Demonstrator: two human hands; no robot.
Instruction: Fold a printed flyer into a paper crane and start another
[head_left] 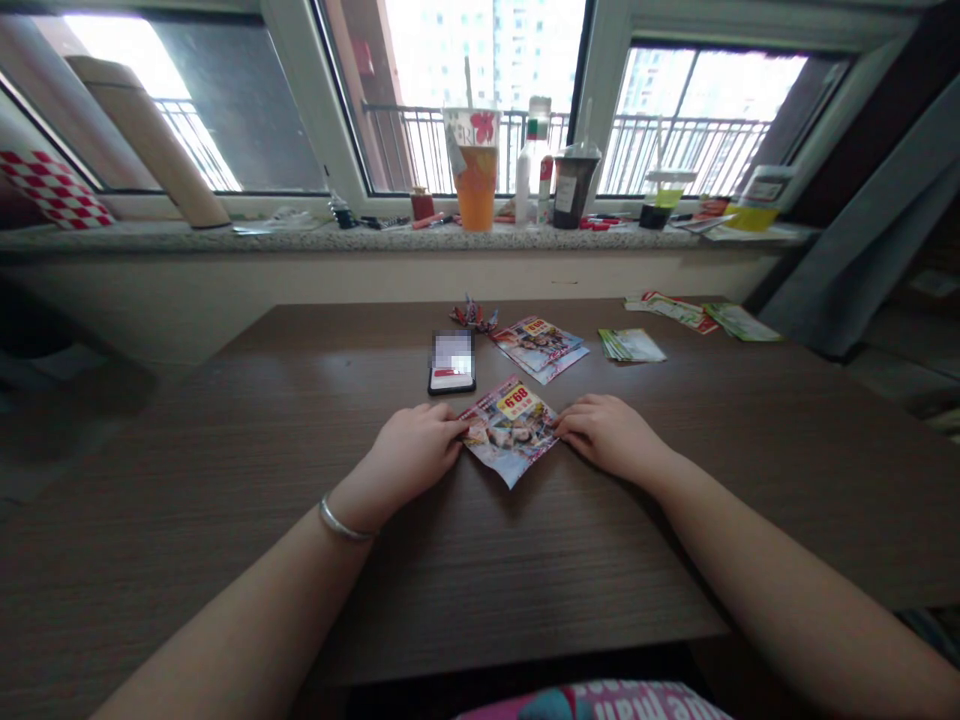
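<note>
Left grip (420, 442) pinches the left corner of 1 printed square sheet (514, 432); right grip (613, 434) pinches its right corner. Sheet is between the 2 grips, over the table (540, 570). Just beyond the left grip: phone (453, 364). Farther, between the grips: overlapping leaflets (538, 343). Beyond the right grip: green-edged slips (634, 345). Farthest from the grips: windowsill (300, 241), bearing an orange drink (478, 188).

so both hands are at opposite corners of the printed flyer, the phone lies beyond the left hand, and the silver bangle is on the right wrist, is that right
Not quite: the head view shows the silver bangle on the left wrist, not the right. Both hands are indeed at opposite corners of the printed flyer, with the phone beyond the left hand.
</note>
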